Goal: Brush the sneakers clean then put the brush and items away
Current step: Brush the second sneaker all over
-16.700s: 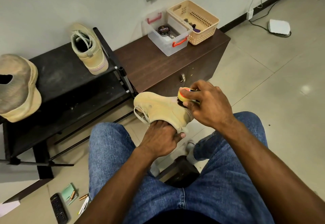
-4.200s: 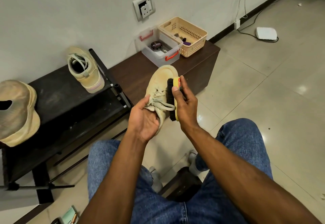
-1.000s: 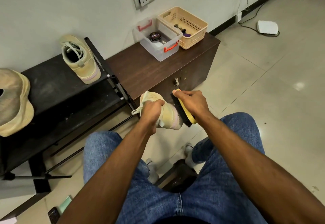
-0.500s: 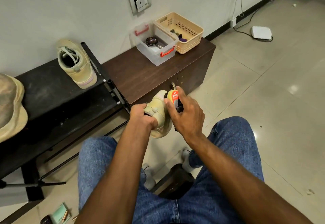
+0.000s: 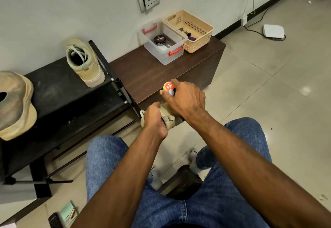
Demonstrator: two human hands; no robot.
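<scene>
Still mid-brushing: left hand (image 5: 155, 120) grips the tan sneaker (image 5: 168, 118); just above, right hand (image 5: 186, 100) clamps the yellow Kiwi brush (image 5: 168, 87) against it. Beyond the grips, second sneaker (image 5: 84, 63) sits racked; clear storage box (image 5: 172, 56) awaits brush. Put-away remains.

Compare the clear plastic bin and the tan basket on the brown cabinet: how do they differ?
The clear bin has see-through solid walls and red handles; the tan basket is opaque with perforated walls and cut-out grips. The bin holds a round black tin; the basket holds small dark and purple items. Both are open-topped, touch side by side and stand on the cabinet by the wall.
</scene>
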